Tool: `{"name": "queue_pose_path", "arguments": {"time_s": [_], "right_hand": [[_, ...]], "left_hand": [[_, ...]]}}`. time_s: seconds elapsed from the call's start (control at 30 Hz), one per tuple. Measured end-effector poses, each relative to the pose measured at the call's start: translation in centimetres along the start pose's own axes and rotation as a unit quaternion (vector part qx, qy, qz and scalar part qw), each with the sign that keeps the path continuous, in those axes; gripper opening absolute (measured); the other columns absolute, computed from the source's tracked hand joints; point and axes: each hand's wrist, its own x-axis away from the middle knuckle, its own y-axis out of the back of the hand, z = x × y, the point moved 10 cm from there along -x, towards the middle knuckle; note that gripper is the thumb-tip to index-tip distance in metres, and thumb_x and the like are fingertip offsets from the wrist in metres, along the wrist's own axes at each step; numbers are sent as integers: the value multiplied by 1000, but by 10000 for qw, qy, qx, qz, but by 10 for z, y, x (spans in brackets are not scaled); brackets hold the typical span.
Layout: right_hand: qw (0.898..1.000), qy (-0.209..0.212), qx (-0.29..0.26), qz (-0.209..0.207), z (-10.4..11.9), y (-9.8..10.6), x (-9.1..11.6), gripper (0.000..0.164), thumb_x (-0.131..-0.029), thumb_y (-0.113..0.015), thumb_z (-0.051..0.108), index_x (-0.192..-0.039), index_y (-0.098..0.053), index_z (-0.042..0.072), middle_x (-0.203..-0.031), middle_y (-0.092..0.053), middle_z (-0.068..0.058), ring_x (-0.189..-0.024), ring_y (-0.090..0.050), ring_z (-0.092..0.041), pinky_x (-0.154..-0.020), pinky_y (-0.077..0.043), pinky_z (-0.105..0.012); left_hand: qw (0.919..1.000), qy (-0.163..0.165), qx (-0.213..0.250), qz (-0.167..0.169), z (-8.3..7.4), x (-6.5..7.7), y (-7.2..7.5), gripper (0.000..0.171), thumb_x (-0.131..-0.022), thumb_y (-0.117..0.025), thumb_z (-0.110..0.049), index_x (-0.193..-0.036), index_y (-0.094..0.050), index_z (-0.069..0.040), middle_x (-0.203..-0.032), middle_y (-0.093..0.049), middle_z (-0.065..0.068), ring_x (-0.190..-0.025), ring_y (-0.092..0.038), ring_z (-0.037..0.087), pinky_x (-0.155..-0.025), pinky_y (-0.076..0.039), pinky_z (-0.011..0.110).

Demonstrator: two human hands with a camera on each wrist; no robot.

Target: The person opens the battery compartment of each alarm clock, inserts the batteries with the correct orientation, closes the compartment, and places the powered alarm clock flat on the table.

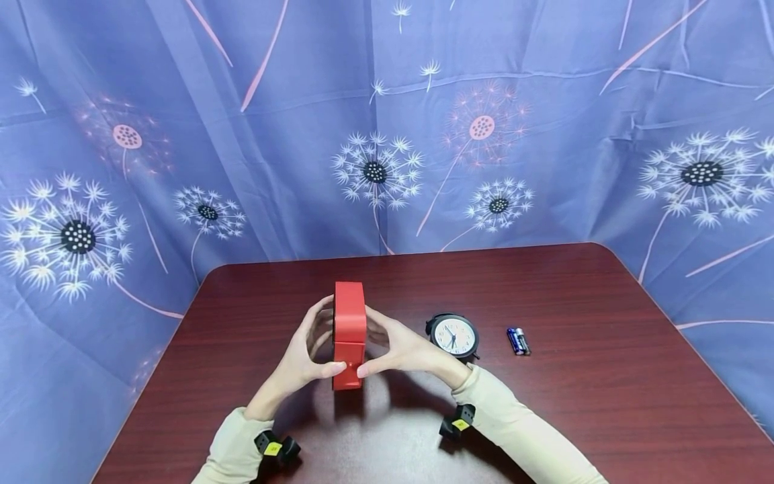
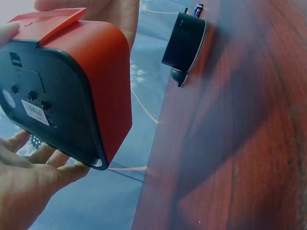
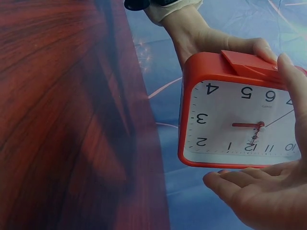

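Observation:
A square red alarm clock (image 1: 349,316) is held above the table between both hands, its narrow side toward the head camera. My left hand (image 1: 300,353) holds it from the left, thumb on the near edge and fingers behind. On the other side, my right hand (image 1: 406,343) grips it in the same way, thumb near the left thumb. The left wrist view shows the clock's black back (image 2: 53,96) with small knobs and a label. A red flap (image 2: 62,24) tilts out from its edge. In the right wrist view, the white dial (image 3: 240,120) appears with numerals upside down.
A round black clock (image 1: 455,336) with a white dial is on the table right of the hands. Two batteries (image 1: 518,341) lie side by side farther right. Behind the dark red wooden table (image 1: 605,403) hangs a blue dandelion-print curtain (image 1: 290,168).

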Motion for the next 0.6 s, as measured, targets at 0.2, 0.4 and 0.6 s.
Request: {"name": "queue_pose_path", "arguments": {"time_s": [0.2, 0.4, 0.6], "right_hand": [[10000, -21, -13, -4, -1, -1, 1, 105, -76, -82, 10, -155, -14, 15, -151, -41, -11, -138, -42, -25, -112, -36, -33], [9999, 57, 81, -22, 0, -1, 0, 100, -74, -82, 8, -153, -22, 15, -148, -44, -8, -135, -46, -23, -111, -36, -31], [9999, -89, 68, -63, -5, 0, 1, 91, -74, -82, 7, -148, -31, 15, -143, -49, -6, -134, -47, -20, -110, -37, -30]], "left_hand": [[9999, -130, -85, 40, -2, 1, 0, 102, -68, -79, 0, -152, -22, -10, -136, -46, 9, -125, -48, 8, -107, -37, 21], [9991, -181, -362, 99, -4, 0, 0, 101, -68, -79, 0, -152, -24, -14, -136, -48, 14, -124, -50, 11, -108, -36, 21], [9984, -78, -541, 123, -4, 0, 1, 102, -68, -80, 0, -153, -26, -16, -138, -45, 17, -126, -49, 11, -107, -38, 21]]}}
